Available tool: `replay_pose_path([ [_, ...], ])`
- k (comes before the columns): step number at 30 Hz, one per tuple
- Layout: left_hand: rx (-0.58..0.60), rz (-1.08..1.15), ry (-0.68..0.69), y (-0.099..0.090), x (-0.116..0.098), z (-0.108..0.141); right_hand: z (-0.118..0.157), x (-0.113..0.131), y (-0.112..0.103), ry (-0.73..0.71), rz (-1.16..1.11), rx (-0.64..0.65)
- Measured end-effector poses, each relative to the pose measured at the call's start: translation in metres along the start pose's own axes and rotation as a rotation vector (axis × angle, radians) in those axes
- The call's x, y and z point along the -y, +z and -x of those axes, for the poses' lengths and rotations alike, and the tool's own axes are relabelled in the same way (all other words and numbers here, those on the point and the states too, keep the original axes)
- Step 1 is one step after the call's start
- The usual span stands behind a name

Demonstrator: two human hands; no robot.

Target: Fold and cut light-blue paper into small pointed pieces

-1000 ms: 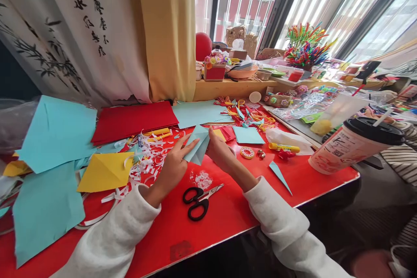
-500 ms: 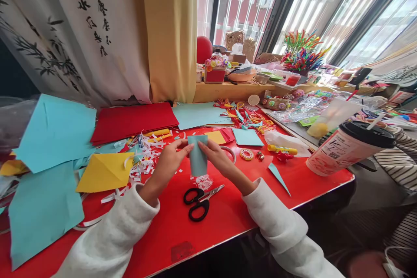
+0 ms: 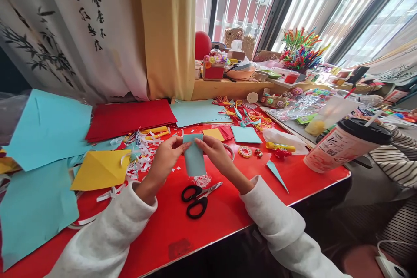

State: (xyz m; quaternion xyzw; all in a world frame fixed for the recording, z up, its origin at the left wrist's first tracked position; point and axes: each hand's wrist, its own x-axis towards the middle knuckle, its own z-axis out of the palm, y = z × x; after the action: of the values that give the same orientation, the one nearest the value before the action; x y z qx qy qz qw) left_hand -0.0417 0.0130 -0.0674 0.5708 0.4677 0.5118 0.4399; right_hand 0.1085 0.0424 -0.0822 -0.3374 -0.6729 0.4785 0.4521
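Pinching grip, left hand (image 3: 165, 159) and right hand (image 3: 215, 153), holds blue strip (image 3: 195, 159) partly hiding white scraps (image 3: 202, 180) beside scissors (image 3: 205, 192).

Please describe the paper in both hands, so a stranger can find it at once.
On the red table, find the black scissors. Just beyond them, left hand and right hand hold the narrow blue paper. Unlike the wider blue sheet on its right, it is held.

Back of held paper (image 3: 195, 161) hidden, sleeves (image 3: 109, 228) cropped
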Motion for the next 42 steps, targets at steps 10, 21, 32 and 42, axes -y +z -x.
replay_pose_path([
  [10,-0.122,-0.150,0.079,0.000,0.002,0.002,0.001,0.002,0.000,-0.031,-0.072,-0.071],
  [21,-0.049,-0.032,0.043,0.001,0.000,-0.001,0.001,0.004,0.001,-0.013,-0.155,-0.108],
  [32,0.002,-0.110,-0.067,0.000,0.002,0.002,-0.007,0.022,0.001,-0.170,0.280,-0.023],
  [42,0.079,-0.277,-0.068,0.009,0.008,0.001,-0.017,0.003,-0.009,-0.056,0.319,-0.144],
])
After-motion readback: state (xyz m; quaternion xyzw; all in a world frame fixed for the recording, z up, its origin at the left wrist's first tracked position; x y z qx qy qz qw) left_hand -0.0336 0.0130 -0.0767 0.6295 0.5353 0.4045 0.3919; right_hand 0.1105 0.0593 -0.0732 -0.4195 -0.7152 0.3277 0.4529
